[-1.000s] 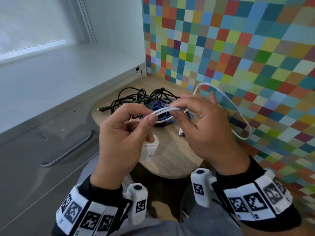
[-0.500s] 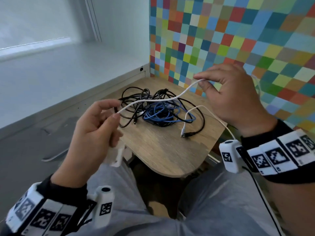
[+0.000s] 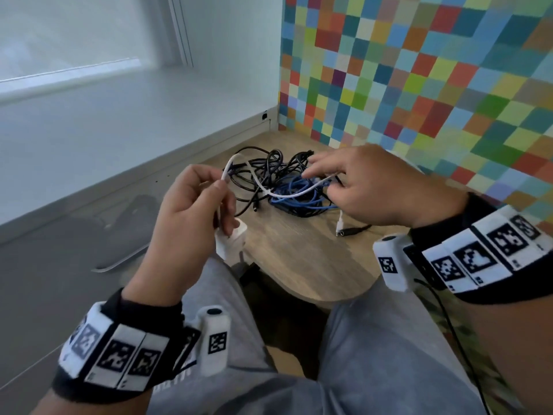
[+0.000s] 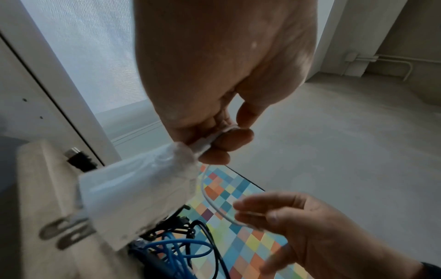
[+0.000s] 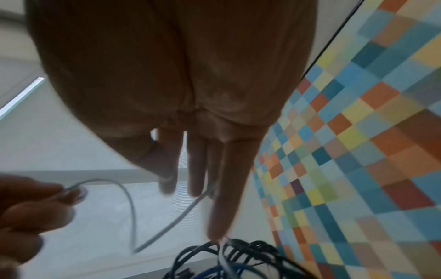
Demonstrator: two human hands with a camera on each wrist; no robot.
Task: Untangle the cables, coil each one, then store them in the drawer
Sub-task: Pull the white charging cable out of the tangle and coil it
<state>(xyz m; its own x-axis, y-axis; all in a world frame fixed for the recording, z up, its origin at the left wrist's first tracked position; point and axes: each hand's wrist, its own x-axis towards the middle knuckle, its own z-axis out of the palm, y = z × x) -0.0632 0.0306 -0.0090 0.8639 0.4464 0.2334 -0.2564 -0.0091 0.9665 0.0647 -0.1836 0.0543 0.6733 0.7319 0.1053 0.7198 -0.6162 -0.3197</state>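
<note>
My left hand (image 3: 220, 187) pinches a thin white cable (image 3: 269, 194) between thumb and forefinger, and the cable's white charger plug (image 3: 230, 244) hangs below its palm. The cable rises in a slack loop, dips, and runs to my right hand (image 3: 323, 181). That hand pinches the cable lightly, with its other fingers stretched out. Both hands hover over a tangle of black cables (image 3: 269, 163) and a blue cable (image 3: 299, 196) on the small wooden table (image 3: 299, 259). In the left wrist view the plug (image 4: 133, 198) fills the foreground.
A grey drawer front with a metal handle (image 3: 119, 260) is at the left, shut. A chequered coloured wall (image 3: 419, 85) stands right behind the table. A white connector beside a black plug (image 3: 353, 232) lies at the table's right edge. My knees are under the table's near edge.
My right hand has come down and leftward toward my left hand. The white cable, stretched taut half a second ago, now sags in a loop between them.
</note>
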